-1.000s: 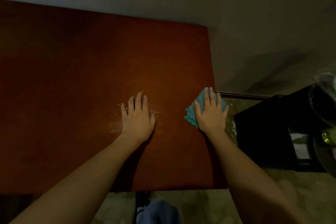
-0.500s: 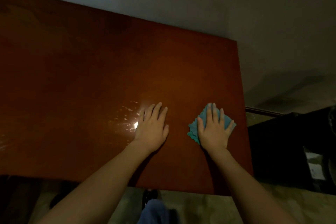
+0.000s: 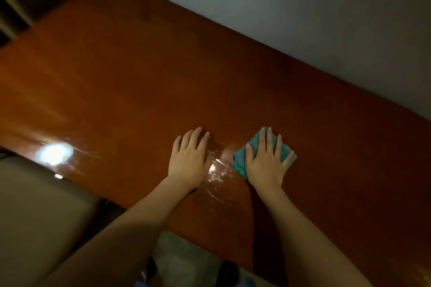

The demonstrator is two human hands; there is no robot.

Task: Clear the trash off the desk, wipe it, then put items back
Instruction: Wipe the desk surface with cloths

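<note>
A glossy reddish-brown wooden desk fills most of the view. My right hand lies flat, fingers straight, pressing a folded teal cloth onto the desk's near middle. My left hand rests flat on the bare wood just to the left of it, fingers straight and holding nothing. Wet streaks and small droplets glisten on the surface between the two hands.
A pale wall runs along the desk's far edge. A beige surface sits at the lower left beside the desk. A bright light reflection shines near the desk's left front edge. Floor shows below the front edge.
The view has swung left, so more of the desk's left side shows and the black object on the right is gone. Both hands, with the cloth, have shifted leftward along the desk.
</note>
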